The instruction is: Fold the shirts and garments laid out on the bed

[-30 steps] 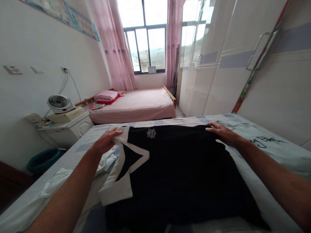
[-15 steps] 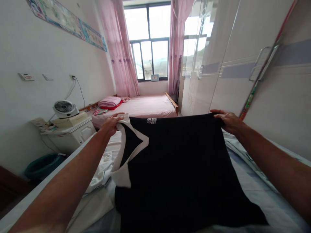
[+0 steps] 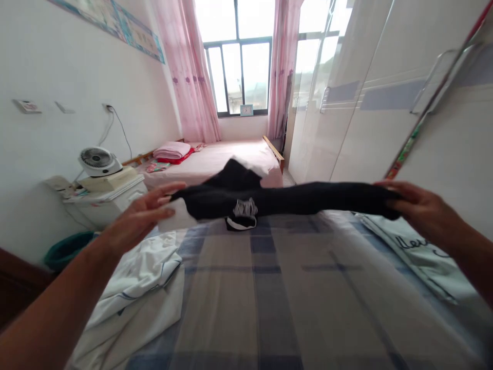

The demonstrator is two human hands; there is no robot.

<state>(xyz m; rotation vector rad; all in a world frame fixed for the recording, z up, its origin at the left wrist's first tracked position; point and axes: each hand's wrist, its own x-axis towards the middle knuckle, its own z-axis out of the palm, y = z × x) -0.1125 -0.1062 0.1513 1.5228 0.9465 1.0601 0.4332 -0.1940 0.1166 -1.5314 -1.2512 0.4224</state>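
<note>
My left hand [image 3: 144,213] grips one end of the black shirt [image 3: 285,198], fingers folded round its white trim, and my right hand [image 3: 418,208] is closed on the other end. The shirt hangs stretched between them in the air, a thin band above the checked bed [image 3: 269,288], with its small pale badge [image 3: 245,207] hanging under the middle. To my left on the bed lies a crumpled white garment [image 3: 136,272]; to my right lies a pale cloth with dark lettering [image 3: 419,254].

As for containers, a teal bin [image 3: 63,249] stands on the floor by the white cabinet [image 3: 106,200]; I cannot tell what is in it. A small fan [image 3: 98,160] sits on top of the cabinet.

A second ago the shirt lay spread flat on the bed with my hands at its far corners. Half a second ago I had it raised like a curtain in front of me. Now it has swung up level and the checked sheet beneath it shows.
</note>
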